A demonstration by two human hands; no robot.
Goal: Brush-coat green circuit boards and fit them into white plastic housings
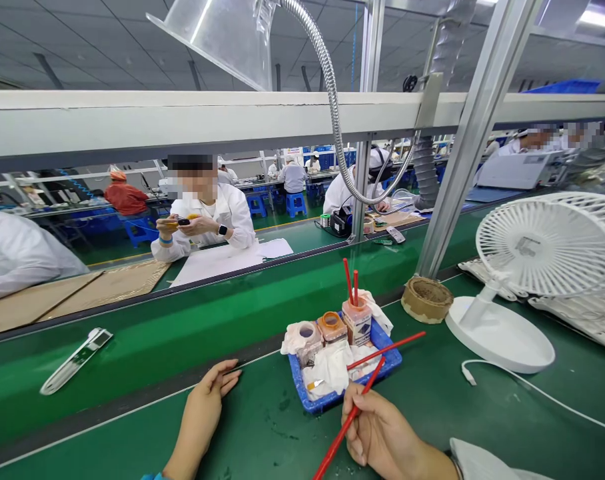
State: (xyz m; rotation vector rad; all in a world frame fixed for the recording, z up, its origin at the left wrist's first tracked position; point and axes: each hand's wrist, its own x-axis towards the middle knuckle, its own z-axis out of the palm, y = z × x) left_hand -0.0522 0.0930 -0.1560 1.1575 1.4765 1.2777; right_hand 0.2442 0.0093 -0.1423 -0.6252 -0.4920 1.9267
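Here, the right hand (pixel 377 427) is closed in a pinch on a long, slim red stick (pixel 332 451), thumb against fingers; the stick slants over the green table (pixel 262 443), its upper end just in front of a rectangular blue plastic tray (pixel 322 405). The left hand (pixel 205 403) is apart from it, fingers loosely extended and slightly bent, near the table's far edge and left of the tray. Crumpled white tissue (pixel 332 363) lies in the tray, with a second red stick (pixel 395 345) slanting out past the right rim. Behind the tissue stand three stained bottles, the right-hand one a square bottle (pixel 357 327) with two upright red sticks (pixel 356 288). A brown tape roll (pixel 422 312) and a round white plastic fan (pixel 527 247) stand farther right. Across the green belt (pixel 182 337), a person in a white coat (pixel 235 207) holds small objects.
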